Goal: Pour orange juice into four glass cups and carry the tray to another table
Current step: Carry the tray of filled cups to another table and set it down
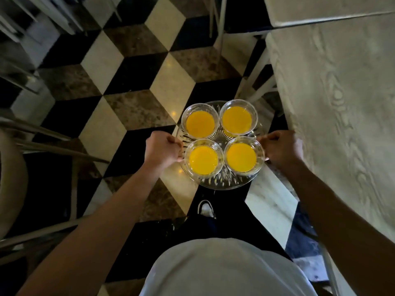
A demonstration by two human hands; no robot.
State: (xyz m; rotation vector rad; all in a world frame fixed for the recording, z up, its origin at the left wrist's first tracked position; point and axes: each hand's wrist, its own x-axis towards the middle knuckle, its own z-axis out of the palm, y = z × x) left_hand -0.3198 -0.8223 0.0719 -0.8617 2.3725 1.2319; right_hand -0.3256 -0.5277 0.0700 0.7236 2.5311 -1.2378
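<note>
A round cut-glass tray (pixel 222 182) hangs in the air above the checkered floor, level. On it stand several glass cups of orange juice: two at the far side (pixel 200 123) (pixel 236 120) and two at the near side (pixel 203 160) (pixel 241 157), all upright and touching one another. My left hand (pixel 162 149) grips the tray's left rim. My right hand (pixel 282 148) grips its right rim. Both fists are closed around the edge.
A pale wood-grain table (pixel 337 99) runs along the right, its edge just beside my right hand. White chair legs (pixel 254 82) stand ahead right. Metal chair frames (pixel 49 144) crowd the left. My shoe (pixel 206 208) shows below the tray.
</note>
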